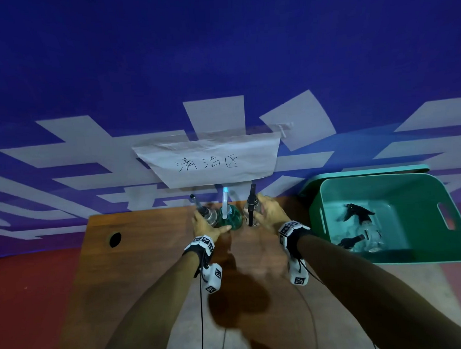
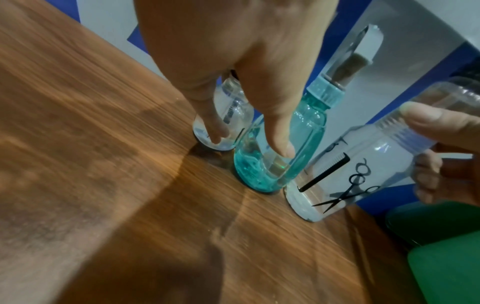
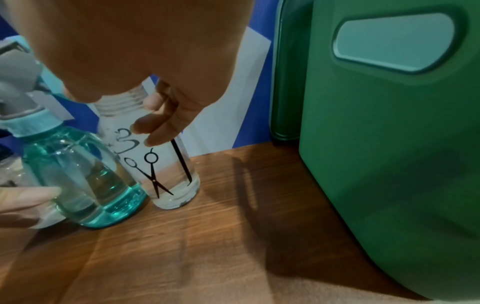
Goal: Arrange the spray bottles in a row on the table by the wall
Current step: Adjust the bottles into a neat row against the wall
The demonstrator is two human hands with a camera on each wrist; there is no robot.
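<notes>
Three spray bottles stand in a row against the wall on the wooden table. On the left is a clear bottle with a black sprayer. A teal bottle with a pale sprayer is in the middle. To its right stands a clear bottle printed with scissors and a comb. My left hand reaches in with straight fingers, one touching the left clear bottle and one the teal bottle. My right hand grips the printed bottle near its neck.
A green plastic bin stands at the table's right end, close to the printed bottle, with more spray bottles lying inside. A paper sign hangs on the blue wall. A cable hole sits at the left.
</notes>
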